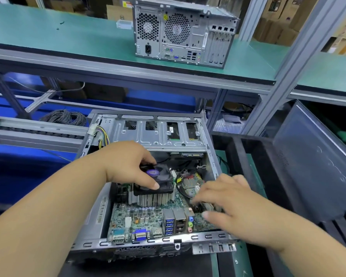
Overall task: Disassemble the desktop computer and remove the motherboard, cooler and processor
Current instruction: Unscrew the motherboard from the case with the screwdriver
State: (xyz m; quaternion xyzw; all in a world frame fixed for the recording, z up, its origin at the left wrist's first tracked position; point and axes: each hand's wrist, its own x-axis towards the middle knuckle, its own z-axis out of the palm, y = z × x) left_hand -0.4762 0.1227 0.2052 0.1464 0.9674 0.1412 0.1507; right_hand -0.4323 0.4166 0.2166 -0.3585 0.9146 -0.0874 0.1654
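Two hands work inside the open computer case. Its green motherboard lies tilted inside. The left hand grips the cooler on that board. Beside the cooler, the right hand rests with fingers spread.

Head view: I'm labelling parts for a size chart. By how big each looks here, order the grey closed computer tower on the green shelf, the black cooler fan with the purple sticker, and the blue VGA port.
1. Grey closed computer tower, though farthest from the camera.
2. Black cooler fan with the purple sticker, partly covered by the left hand.
3. Blue VGA port.
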